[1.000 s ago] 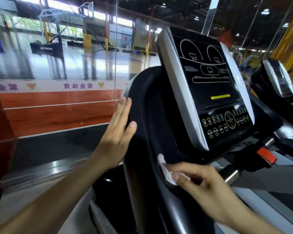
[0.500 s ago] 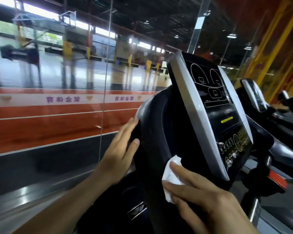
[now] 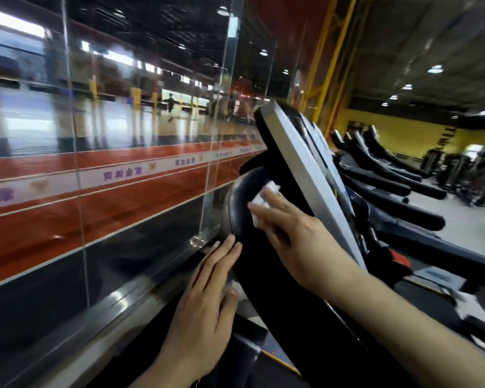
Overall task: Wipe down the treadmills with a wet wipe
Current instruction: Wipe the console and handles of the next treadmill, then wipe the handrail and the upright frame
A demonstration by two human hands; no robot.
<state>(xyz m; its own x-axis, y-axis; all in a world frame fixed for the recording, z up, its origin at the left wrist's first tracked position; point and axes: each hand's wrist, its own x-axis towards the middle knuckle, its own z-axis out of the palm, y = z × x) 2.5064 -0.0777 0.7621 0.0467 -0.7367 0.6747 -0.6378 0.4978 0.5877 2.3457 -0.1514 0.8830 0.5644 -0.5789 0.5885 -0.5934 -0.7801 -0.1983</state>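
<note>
Wet wipe [image 3: 263, 196] pressed under right hand [image 3: 294, 233] fingers against treadmill [image 3: 241, 208] housing. Left hand [image 3: 205, 309] flat, fingers together. Wipe higher than 0.5 s ago.

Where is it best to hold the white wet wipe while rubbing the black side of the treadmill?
Hold the wet wipe flat under the fingers, as the right hand does now, coming from the person's side. The black housing is broad and curved, so pressing suits it better than pinching.
</note>
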